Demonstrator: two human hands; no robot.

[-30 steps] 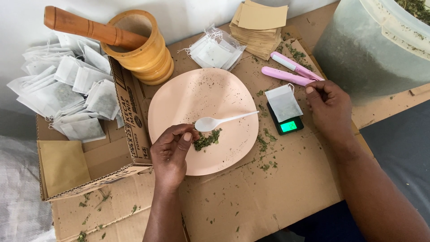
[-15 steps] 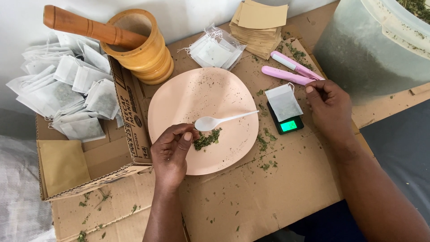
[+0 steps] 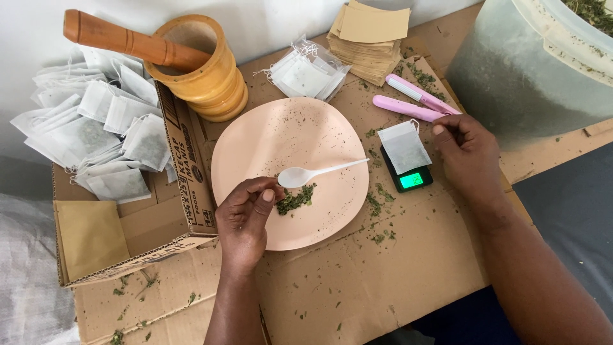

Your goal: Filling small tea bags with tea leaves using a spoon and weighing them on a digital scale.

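Note:
My left hand (image 3: 244, 220) rests on the near left rim of a pink plate (image 3: 287, 131), its thumb and fingers pinched together at the edge of a small pile of dried green herbs (image 3: 295, 199). A white plastic spoon (image 3: 313, 172) lies on the plate just above the pile. My right hand (image 3: 466, 153) hovers with curled fingers beside a white tea bag (image 3: 403, 147), which lies on a small black scale (image 3: 412, 179) with a lit green display. I cannot tell whether the fingertips hold the bag's string.
A wooden mortar (image 3: 207, 80) with a pestle (image 3: 128, 41) stands at the back left. Several filled tea bags (image 3: 96, 128) lie heaped by a cardboard box (image 3: 182, 160). Empty bags (image 3: 306, 73), brown envelopes (image 3: 370, 35), a pink sealer (image 3: 415, 99) and a large tub (image 3: 530, 64) sit behind.
My right hand has edged slightly left toward the tea bag. The left hand stays pinched at the herb pile.

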